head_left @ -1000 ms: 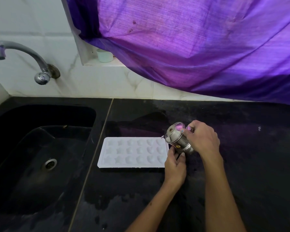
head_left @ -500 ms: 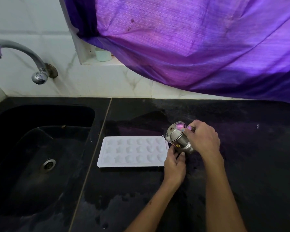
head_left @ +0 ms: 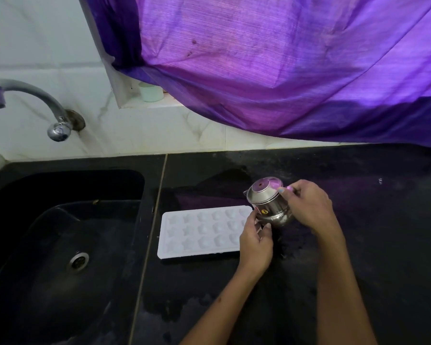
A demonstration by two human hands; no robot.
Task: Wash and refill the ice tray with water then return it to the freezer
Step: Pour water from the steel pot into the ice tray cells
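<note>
Purple curtain [head_left: 271, 70], one sheet, hangs across the far right above one black countertop [head_left: 371, 232]. One black sink [head_left: 60, 245] lies at the left, with one drain [head_left: 78, 261] in its floor and one metal tap [head_left: 33, 105] on the far wall. One white ice tray [head_left: 199, 232] lies flat on the countertop just right of the sink. One small steel pot [head_left: 268, 202] tilts over the tray's right end. Right hand [head_left: 306, 205] grips the pot; left hand [head_left: 255, 241] pinches its lower edge. One pale cup [head_left: 151, 92] stands on the far ledge.
</note>
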